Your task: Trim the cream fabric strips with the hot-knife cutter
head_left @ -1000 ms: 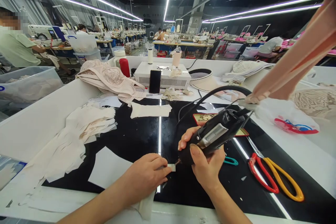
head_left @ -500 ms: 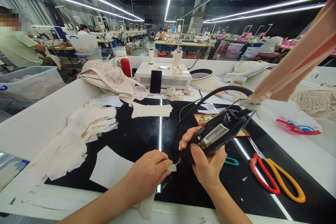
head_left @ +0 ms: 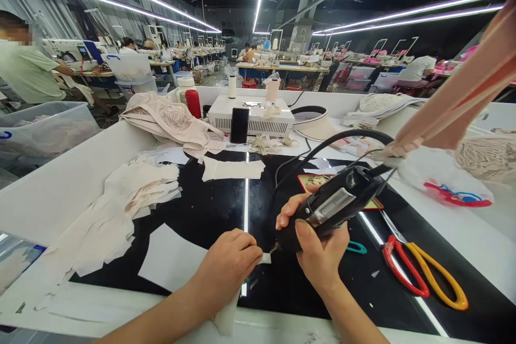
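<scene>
My left hand (head_left: 224, 262) is closed on a cream fabric piece (head_left: 226, 316); a short end sticks out past the fingertips and the rest hangs over the table's front edge. A black corded power tool (head_left: 350, 189) with a metal plate on its side is gripped in my right hand (head_left: 321, 259). Its thin tip points left, close to the short fabric end; whether they touch I cannot tell. Beneath my left wrist lies a white paper pattern (head_left: 171, 258). Scissors (head_left: 421, 266) with one red and one yellow handle lie right of my right hand.
Stacked cream fabric pieces (head_left: 149, 185) lie left on the black tabletop (head_left: 217, 201), and a single piece (head_left: 234, 169) lies farther back. A phone (head_left: 239, 124) leans on a white box (head_left: 266, 118). Pink fabric (head_left: 455, 80) is tied to the tool's rear end. A person (head_left: 28, 72) sits far left.
The tool and my right hand have shifted very slightly right. My left fingers have moved a little on the fabric, which stays in my grip.
</scene>
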